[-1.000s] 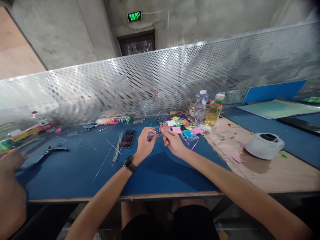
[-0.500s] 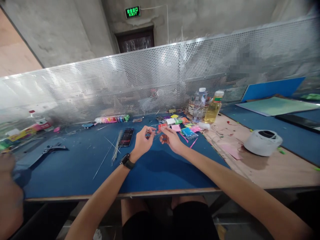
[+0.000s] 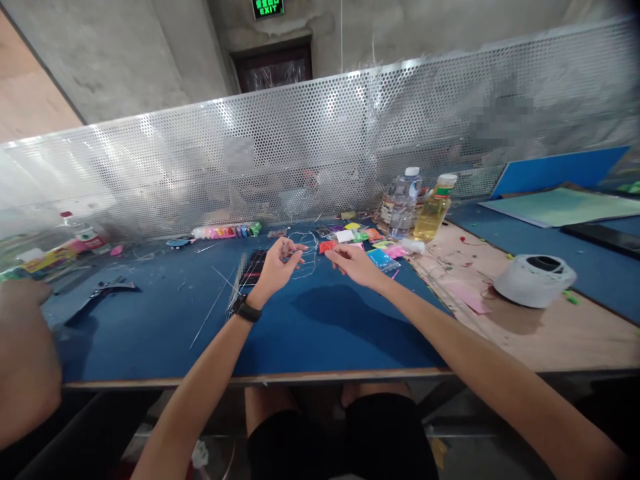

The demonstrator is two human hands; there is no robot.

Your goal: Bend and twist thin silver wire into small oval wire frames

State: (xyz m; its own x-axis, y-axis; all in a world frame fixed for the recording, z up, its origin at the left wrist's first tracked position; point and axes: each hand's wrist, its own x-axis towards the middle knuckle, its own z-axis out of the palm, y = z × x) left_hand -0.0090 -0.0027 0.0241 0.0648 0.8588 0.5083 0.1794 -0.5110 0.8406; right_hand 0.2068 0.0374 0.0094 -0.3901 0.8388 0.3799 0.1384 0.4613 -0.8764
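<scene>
A thin, pale wire frame (image 3: pixel 315 259) with rounded loops stands up between my hands, above the blue tabletop (image 3: pixel 320 340). My left hand (image 3: pixel 281 263) is closed around its left side, thumb and fingers pinched together. To the right, my right hand (image 3: pixel 354 265) is closed with its fingertips pressed together near the frame. Whether a wire end lies in that pinch is too small to make out. Just left of my left hand lie a dark phone (image 3: pixel 251 268) and several loose thin wires (image 3: pixel 213 310).
Small colourful packets (image 3: pixel 384 260) lie behind my right hand. Two bottles (image 3: pixel 431 212) stand at the back right, and a white roll-shaped object (image 3: pixel 535 283) sits on bare wood. Another person's arm (image 3: pixel 27 360) reaches in at left. A perforated metal screen (image 3: pixel 280 153) borders the back.
My hands have moved apart, the right one shifting rightward. The wire frame now shows more clearly between them. The other person's hand has risen slightly, and the camera view has tilted down.
</scene>
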